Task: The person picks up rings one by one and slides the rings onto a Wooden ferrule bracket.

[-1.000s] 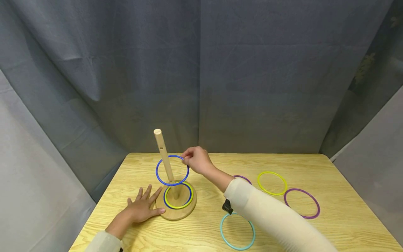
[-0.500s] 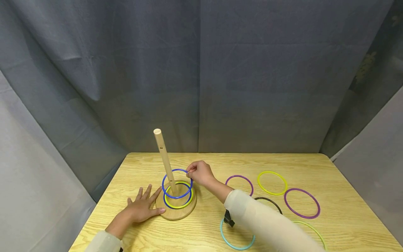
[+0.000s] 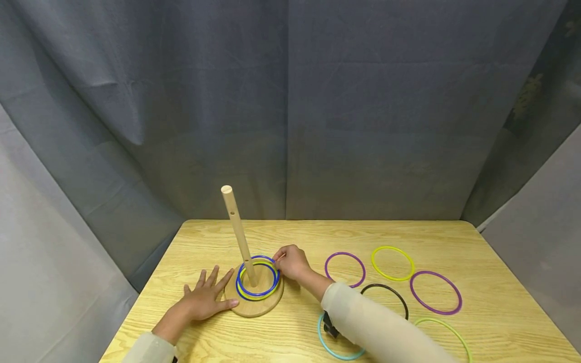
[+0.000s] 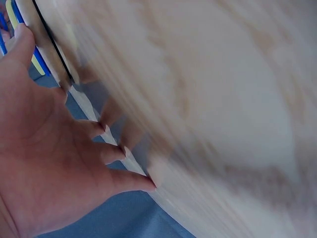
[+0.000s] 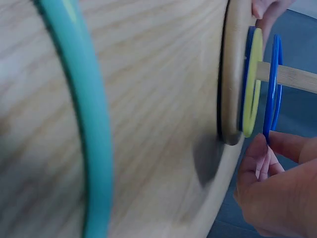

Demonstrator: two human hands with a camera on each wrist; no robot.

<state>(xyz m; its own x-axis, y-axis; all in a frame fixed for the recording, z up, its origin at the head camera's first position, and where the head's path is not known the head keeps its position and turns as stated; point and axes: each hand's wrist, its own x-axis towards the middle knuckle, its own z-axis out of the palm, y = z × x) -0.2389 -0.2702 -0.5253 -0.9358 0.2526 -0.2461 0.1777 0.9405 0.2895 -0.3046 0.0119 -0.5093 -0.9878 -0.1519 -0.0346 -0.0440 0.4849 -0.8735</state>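
Note:
Between thumb and fingers, my right hand (image 3: pixel 292 262) pinches a blue ring (image 5: pixel 271 89) that encircles the wooden peg (image 3: pixel 238 229). In the right wrist view this ring hovers slightly above a yellow ring (image 5: pixel 252 82), which lies over another blue ring (image 5: pixel 245 111) on the round wooden base (image 3: pixel 252 308). My left hand (image 3: pixel 202 301) lies with fingers spread, its thumb and index fingertip at the left edge of the base. The left wrist view shows its fingertips touching the wooden surface (image 4: pixel 208 99).
To the right on the wood-grain table (image 3: pixel 272 343) lie two purple rings (image 3: pixel 326 267) (image 3: pixel 460 302), a yellow ring (image 3: pixel 412 264), a black ring (image 3: pixel 405 304), a light green ring (image 3: pixel 458 335) and a turquoise ring (image 3: pixel 320 339), partly under the right sleeve. Grey curtains (image 3: pixel 372 111) hang behind.
My right hand has lowered the blue ring along the peg, from about mid-height to just above the rings on the base. The left hand has stayed in place.

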